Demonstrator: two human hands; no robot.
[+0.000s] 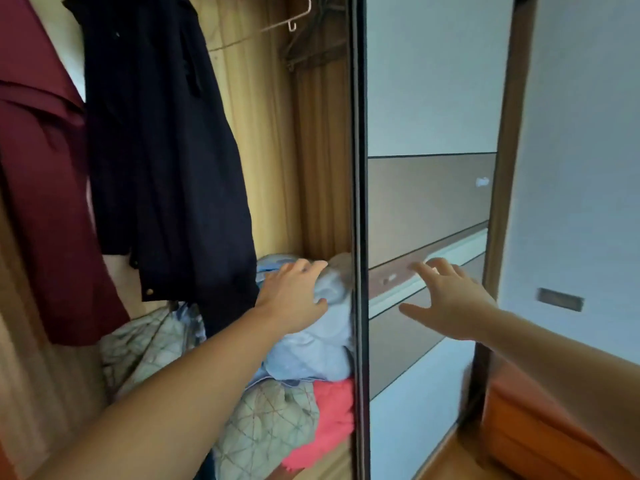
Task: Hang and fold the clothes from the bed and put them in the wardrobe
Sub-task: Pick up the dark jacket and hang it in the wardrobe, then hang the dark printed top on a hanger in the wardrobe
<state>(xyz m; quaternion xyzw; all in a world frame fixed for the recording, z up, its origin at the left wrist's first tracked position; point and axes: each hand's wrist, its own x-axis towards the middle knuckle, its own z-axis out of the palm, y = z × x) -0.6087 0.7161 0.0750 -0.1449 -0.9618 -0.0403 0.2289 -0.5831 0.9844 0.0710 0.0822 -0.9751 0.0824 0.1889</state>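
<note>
I look into an open wardrobe with wooden inner walls [277,150]. My left hand [294,296] rests with spread fingers on a light blue garment [315,344], which tops a pile in the wardrobe. Under it lie a pink garment [332,420] and a pale green quilted cloth [266,427]. My right hand [446,299] is open, fingers spread, at the front of the sliding wardrobe door [429,202]; whether it touches the panel I cannot tell. A dark navy garment [162,161] and a maroon coat [41,188] hang at the left.
An empty wire hanger [294,19] hangs at the top of the wardrobe. The door's dark edge [358,237] stands between my hands. An orange surface [530,434] lies at the bottom right, beside a white wall with a small dark plate [561,299].
</note>
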